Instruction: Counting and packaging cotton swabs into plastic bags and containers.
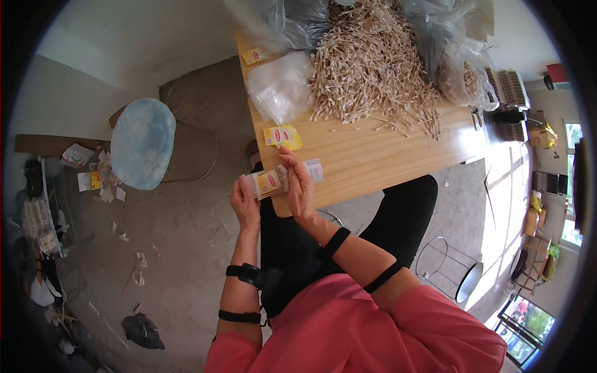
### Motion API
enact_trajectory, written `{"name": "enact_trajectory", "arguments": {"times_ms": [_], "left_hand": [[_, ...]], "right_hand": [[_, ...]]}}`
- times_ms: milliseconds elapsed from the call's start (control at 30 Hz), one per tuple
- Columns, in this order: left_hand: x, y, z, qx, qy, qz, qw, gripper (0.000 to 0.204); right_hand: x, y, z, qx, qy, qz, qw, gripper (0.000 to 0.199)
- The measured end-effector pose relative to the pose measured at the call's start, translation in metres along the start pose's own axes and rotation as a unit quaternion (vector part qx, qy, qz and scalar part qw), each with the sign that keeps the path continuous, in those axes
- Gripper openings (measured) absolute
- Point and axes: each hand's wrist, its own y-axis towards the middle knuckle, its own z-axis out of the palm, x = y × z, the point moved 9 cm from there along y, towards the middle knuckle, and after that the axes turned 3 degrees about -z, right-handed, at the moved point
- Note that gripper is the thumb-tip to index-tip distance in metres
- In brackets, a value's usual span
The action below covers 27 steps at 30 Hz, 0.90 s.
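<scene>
Both hands hold a small clear packet of cotton swabs (269, 181) with a yellow and red label, just off the near corner of the wooden table (373, 158). My left hand (245, 201) grips its left end. My right hand (298, 183) holds its right end, fingers curled over the top. A large heap of loose wooden cotton swabs (370, 62) covers the far part of the table. Yellow label cards (283, 136) lie on the table close to my right hand, and a small white label (314, 169) lies beside it.
A stack of clear plastic bags (280, 87) sits left of the heap, with larger grey bags (292, 22) behind. A blue round stool (143, 143) stands on the concrete floor at left, near scattered paper scraps (102, 183). A wire stool (448, 270) stands at lower right.
</scene>
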Motion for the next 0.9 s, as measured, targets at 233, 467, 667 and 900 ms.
{"name": "enact_trajectory", "arguments": {"times_ms": [233,467,667,900], "left_hand": [[0.006,-0.004,0.005,0.004,-0.083,-0.046,0.995,0.034],[0.016,-0.03,-0.021,-0.158,-0.376,-0.107,0.907,0.031],[0.01,-0.033,0.005,-0.053,-0.328,-0.094,0.938,0.039],[0.001,-0.038,0.036,-0.073,-0.262,-0.073,0.959,0.039]], "right_hand": [[0.017,-0.002,0.012,0.044,-0.1,-0.05,0.993,0.032],[0.013,-0.001,0.007,0.033,-0.119,-0.075,0.99,0.031],[0.017,-0.004,0.013,0.036,-0.13,-0.07,0.988,0.031],[0.018,-0.002,0.009,0.041,-0.153,-0.071,0.985,0.03]]}}
